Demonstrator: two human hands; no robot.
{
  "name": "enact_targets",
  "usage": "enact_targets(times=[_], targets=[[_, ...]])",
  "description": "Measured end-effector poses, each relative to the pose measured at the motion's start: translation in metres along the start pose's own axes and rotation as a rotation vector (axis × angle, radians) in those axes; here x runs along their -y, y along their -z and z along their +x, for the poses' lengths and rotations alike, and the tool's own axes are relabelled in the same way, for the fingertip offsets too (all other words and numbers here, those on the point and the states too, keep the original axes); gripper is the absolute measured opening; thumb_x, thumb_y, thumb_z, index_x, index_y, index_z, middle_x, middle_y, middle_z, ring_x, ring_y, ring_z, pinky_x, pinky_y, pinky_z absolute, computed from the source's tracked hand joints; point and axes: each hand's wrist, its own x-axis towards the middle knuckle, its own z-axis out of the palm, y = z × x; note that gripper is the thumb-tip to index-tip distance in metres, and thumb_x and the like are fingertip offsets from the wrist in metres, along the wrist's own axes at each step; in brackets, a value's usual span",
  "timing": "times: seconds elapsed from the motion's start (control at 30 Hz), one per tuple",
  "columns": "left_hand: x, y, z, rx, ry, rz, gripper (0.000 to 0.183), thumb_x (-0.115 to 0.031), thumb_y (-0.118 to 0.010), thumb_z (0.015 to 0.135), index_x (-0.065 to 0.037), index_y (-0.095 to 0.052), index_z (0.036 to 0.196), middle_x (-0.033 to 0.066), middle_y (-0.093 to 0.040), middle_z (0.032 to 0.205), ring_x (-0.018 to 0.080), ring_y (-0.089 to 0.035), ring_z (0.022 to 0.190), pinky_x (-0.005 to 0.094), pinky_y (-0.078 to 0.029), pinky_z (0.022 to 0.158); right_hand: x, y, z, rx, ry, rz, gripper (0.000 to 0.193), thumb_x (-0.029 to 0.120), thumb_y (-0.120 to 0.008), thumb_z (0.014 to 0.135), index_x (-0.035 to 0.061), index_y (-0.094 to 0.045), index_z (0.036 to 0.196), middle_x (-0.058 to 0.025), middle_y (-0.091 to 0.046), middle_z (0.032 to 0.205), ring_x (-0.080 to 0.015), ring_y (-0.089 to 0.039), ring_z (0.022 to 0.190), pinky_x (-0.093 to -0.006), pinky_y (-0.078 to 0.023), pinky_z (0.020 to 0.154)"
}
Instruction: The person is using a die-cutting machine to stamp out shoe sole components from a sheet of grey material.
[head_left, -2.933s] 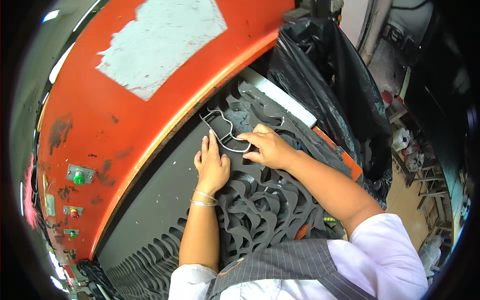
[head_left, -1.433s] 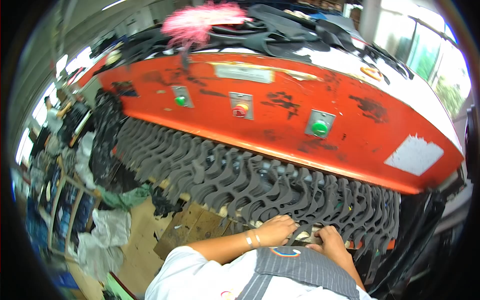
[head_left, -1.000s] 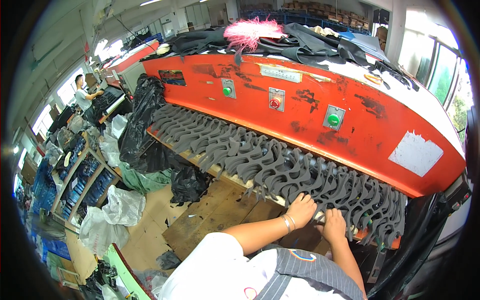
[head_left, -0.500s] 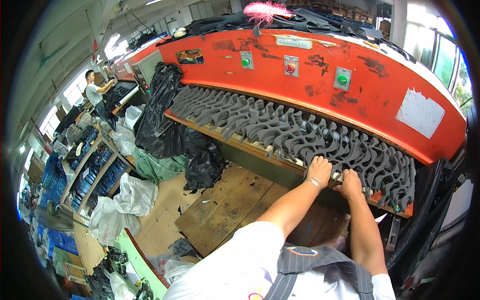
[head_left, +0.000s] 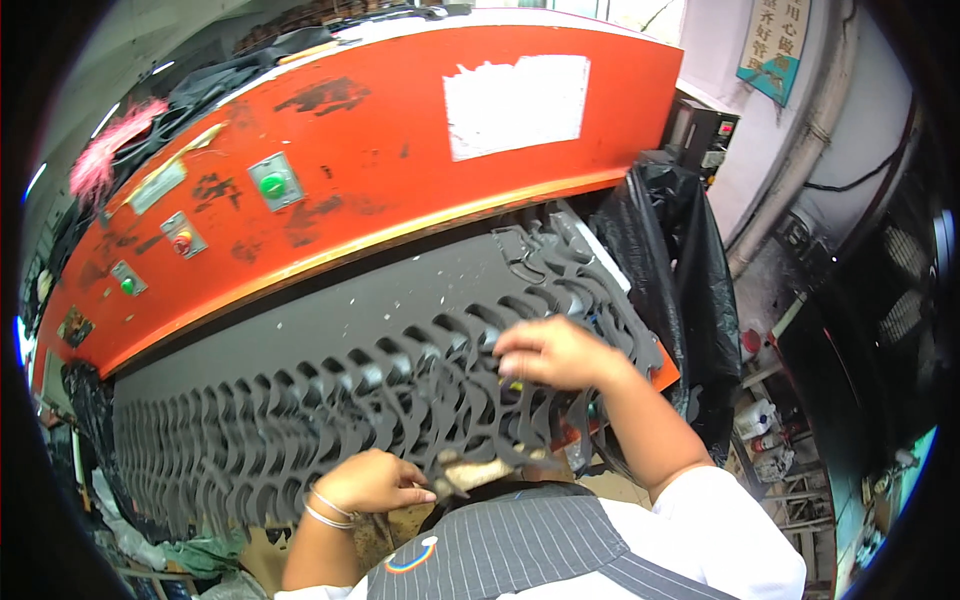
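A dark grey foam sheet [head_left: 330,315] lies on the bed of the red machine, its near part cut into rows of curved strips [head_left: 200,440]. My right hand [head_left: 560,353] is over the cut foam toward the right end, fingers loosely bent and apart from the thumb, with nothing visible between them. Lower and to the left, my left hand [head_left: 370,485], with bands at its wrist, is at the near edge of the strips. Its thumb stands away from the fingers, and nothing shows in its grasp. A tangled web of foam offcut [head_left: 440,400] lies between my hands.
The red machine front [head_left: 380,130] rises behind the bed, with green buttons [head_left: 273,185] and a red button [head_left: 182,242]. Black plastic [head_left: 675,260] hangs at the bed's right end. A pipe [head_left: 800,150] runs along the wall beyond.
My view has swung right and closer over the bed. My hands, formerly close together at the front edge, are now apart, the right farther in. Uncut-looking grey sheet now shows behind the strips.
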Motion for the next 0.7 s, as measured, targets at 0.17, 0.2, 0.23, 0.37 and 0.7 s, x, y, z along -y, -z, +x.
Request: enact_targets(times=[0.17, 0.2, 0.23, 0.37, 0.7], targets=[[-0.058, 0.032, 0.121, -0.63, -0.489, -0.086, 0.018, -0.022, -0.067, 0.082, -0.006, -0.07, 0.092, 0.0126, -0.067, 0.083, 0.0283, -0.065, 0.075, 0.0335, -0.052, 0.069, -0.059, 0.058, 0.033, -0.07, -0.266, -0.524, 0.036, 0.013, -0.067, 0.077, 0.0078, -0.062, 0.112, -0.0111, -0.058, 0.118, -0.0304, -0.052, 0.113, -0.0385, -0.043, 0.097], [-0.073, 0.03, 0.154, -0.68, -0.504, -0.076, 0.02, -0.022, -0.066, 0.083, -0.007, -0.069, 0.096, 0.0123, -0.066, 0.086, 0.0293, -0.065, 0.076, 0.035, -0.052, 0.07, -0.069, 0.061, 0.039, -0.004, -0.256, -0.578, 0.042, 0.012, -0.068, 0.075, 0.0078, -0.061, 0.116, -0.0107, -0.058, 0.12, -0.0303, -0.052, 0.113, -0.038, -0.042, 0.098], [-0.085, 0.025, 0.183, -0.717, -0.46, -0.044, 0.021, -0.023, -0.064, 0.084, -0.008, -0.068, 0.099, 0.0119, -0.066, 0.088, 0.0302, -0.065, 0.078, 0.0366, -0.052, 0.07, -0.078, 0.063, 0.044, 0.084, -0.321, -0.654, 0.048, 0.011, -0.07, 0.072, 0.0077, -0.06, 0.119, -0.0104, -0.058, 0.121, -0.0302, -0.052, 0.113, -0.0376, -0.042, 0.099], [-0.105, 0.003, 0.247, -0.699, -0.313, 0.151, 0.022, -0.03, -0.062, 0.086, -0.013, -0.065, 0.1, 0.009, -0.065, 0.089, 0.0323, -0.065, 0.081, 0.0409, -0.052, 0.07, -0.103, 0.063, 0.053, 0.414, -0.453, -0.629, 0.062, 0.016, -0.071, 0.067, 0.0084, -0.057, 0.127, -0.0086, -0.054, 0.131, -0.0282, -0.052, 0.118, -0.036, -0.041, 0.102], [-0.112, 0.013, 0.255, -0.906, -0.52, 0.066, 0.017, -0.02, -0.066, 0.082, -0.005, -0.06, 0.088, 0.0139, -0.064, 0.087, 0.0322, -0.063, 0.085, 0.0412, -0.05, 0.072, -0.113, 0.067, 0.091, 0.785, -0.592, -0.685, 0.043, 0.024, -0.071, 0.063, 0.0022, -0.07, 0.1, -0.0215, -0.067, 0.105, -0.0337, -0.066, 0.094, -0.0403, -0.051, 0.08]])
